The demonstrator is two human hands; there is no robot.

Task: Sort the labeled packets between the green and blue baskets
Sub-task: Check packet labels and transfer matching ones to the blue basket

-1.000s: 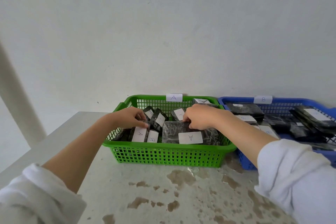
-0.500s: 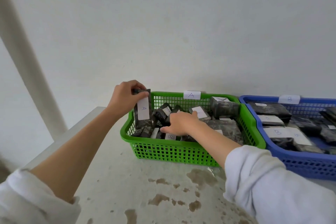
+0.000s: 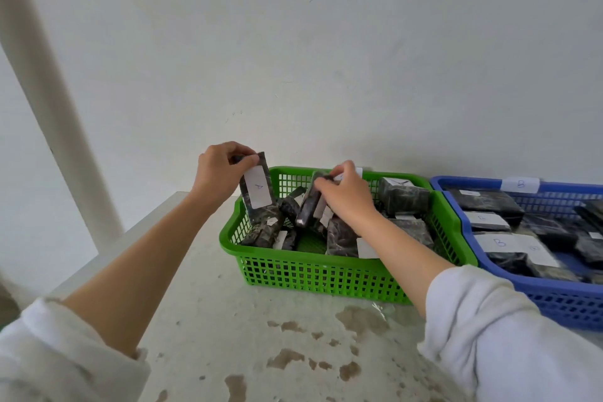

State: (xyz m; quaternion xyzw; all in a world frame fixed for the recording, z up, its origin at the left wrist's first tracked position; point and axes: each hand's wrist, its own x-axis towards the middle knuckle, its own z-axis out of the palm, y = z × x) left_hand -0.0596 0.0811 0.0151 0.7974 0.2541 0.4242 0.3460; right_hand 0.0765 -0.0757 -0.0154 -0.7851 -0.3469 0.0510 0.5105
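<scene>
A dark packet labelled A (image 3: pixel 257 192) is upright over the green basket's (image 3: pixel 313 274) 10 o'clock corner, with the blue basket (image 3: pixel 554 300) at 3 o'clock.

baskets: 2 were counted, 1 green basket (image 3: pixel 310 274) + 1 blue basket (image 3: pixel 571 307) | hands: 2 were seen, left hand (image 3: pixel 217 173) + right hand (image 3: pixel 346 196) | held packets: 2 were counted, A-labeled packet (image 3: pixel 257 192) + dark packet (image 3: pixel 308 209) | heaped packets (image 3: pixel 404 197): no exact count was obtained

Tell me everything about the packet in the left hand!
The packet is a dark, mottled, flat oblong, seemingly plastic-wrapped. A white label on its front bears a handwritten A. It stands nearly upright, tilted a little, over the left end of the green basket. The left hand pinches its top edge. Whether its bottom touches the packets below is unclear.
</scene>
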